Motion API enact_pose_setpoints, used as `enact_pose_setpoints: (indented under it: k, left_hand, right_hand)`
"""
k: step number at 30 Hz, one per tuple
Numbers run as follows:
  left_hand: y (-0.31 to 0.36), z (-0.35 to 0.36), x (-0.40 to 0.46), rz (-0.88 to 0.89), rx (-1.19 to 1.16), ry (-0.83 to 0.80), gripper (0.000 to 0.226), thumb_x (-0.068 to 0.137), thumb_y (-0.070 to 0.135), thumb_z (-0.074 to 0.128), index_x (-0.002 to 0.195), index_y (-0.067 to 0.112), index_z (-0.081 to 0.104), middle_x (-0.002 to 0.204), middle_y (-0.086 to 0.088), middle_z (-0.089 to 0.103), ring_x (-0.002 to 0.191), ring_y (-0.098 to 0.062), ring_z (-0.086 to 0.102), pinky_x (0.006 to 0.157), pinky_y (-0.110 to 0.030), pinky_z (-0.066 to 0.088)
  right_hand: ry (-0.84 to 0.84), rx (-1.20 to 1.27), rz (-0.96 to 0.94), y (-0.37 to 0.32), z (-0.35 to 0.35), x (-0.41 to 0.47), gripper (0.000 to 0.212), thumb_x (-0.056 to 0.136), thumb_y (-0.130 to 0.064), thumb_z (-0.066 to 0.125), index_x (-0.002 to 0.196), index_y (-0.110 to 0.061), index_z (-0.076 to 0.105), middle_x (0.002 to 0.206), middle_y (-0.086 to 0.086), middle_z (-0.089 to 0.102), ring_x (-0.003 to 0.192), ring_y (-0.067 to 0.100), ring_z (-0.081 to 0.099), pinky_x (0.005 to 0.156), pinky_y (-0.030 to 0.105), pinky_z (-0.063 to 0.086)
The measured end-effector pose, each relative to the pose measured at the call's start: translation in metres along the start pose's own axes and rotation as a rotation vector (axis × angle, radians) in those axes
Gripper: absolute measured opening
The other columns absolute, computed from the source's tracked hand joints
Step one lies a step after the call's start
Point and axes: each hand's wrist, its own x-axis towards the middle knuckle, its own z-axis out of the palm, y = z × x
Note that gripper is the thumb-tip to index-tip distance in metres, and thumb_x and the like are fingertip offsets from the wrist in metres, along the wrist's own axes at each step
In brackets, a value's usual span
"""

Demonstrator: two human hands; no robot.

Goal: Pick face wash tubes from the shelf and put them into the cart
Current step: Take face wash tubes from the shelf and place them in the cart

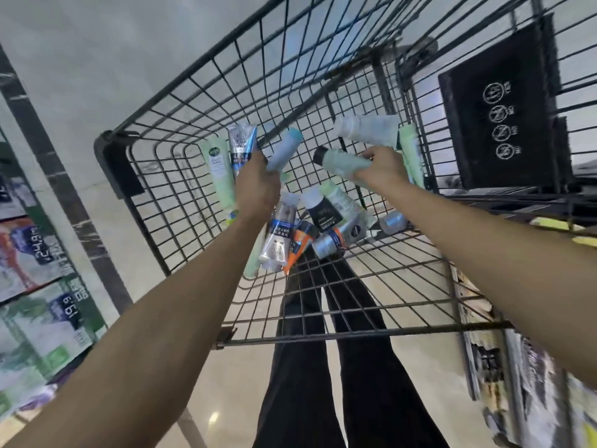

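Observation:
Both my arms reach down into a black wire cart (181,101). My left hand (255,185) grips a bunch of tubes: a pale green one (219,173), a silver-and-blue one (241,147) and a light blue one (286,148). My right hand (382,168) holds a pale green tube with a black cap (342,161), along with a white tube (366,129) and a green tube (412,153) next to it. Several more tubes lie in a heap on the cart floor (323,227), below both hands.
Shelves with boxed goods and price tags (42,286) stand at the left. More shelf stock (517,383) shows at the right. A black sign panel (497,124) hangs on the cart's end wall. Pale floor tiles and my dark trousers (310,367) lie under the mesh.

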Motion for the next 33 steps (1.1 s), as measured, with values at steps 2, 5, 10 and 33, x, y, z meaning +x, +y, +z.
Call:
enact_pose_setpoints:
  k: [2,5,10,33]
  left_hand:
    - [0.010,-0.017,-0.006,0.012,-0.145,-0.011,0.014,0.092,0.023,0.064,0.101,0.013,0.068,0.090,-0.006,0.072,0.082,-0.025,0.068,0.073,-0.042,0.059]
    - [0.031,-0.050,-0.023,0.038,-0.369,-0.043,0.012,0.090,0.022,0.073,0.082,0.025,0.065,0.075,0.006,0.065,0.064,-0.010,0.058,0.061,-0.029,0.050]
    - [0.050,-0.110,-0.077,0.094,-0.627,-0.137,0.005,0.084,0.018,0.077,0.085,0.019,0.073,0.075,-0.001,0.068,0.060,-0.016,0.052,0.059,-0.035,0.043]
    - [0.124,-0.291,-0.329,0.321,-1.209,-0.505,0.037,0.094,0.032,0.070,0.117,0.003,0.068,0.110,-0.017,0.070,0.087,-0.027,0.069,0.074,-0.038,0.059]
  right_hand:
    - [0.005,0.078,0.008,0.003,-0.014,-0.013,0.053,0.074,-0.024,0.090,0.123,-0.016,0.071,0.119,0.003,0.072,0.101,0.019,0.066,0.085,0.030,0.054]
    - [-0.007,0.204,0.025,0.007,-0.040,-0.040,0.057,0.078,-0.022,0.089,0.131,-0.016,0.068,0.127,0.003,0.070,0.104,0.019,0.065,0.084,0.029,0.054]
    - [-0.002,0.324,-0.027,0.006,-0.090,-0.106,0.056,0.083,-0.014,0.085,0.136,-0.015,0.066,0.137,0.004,0.064,0.107,0.016,0.058,0.087,0.024,0.046]
    - [0.486,1.325,-0.270,0.021,-0.158,-0.477,0.040,0.078,-0.003,0.084,0.114,-0.005,0.068,0.112,0.013,0.076,0.106,0.030,0.072,0.093,0.045,0.060]
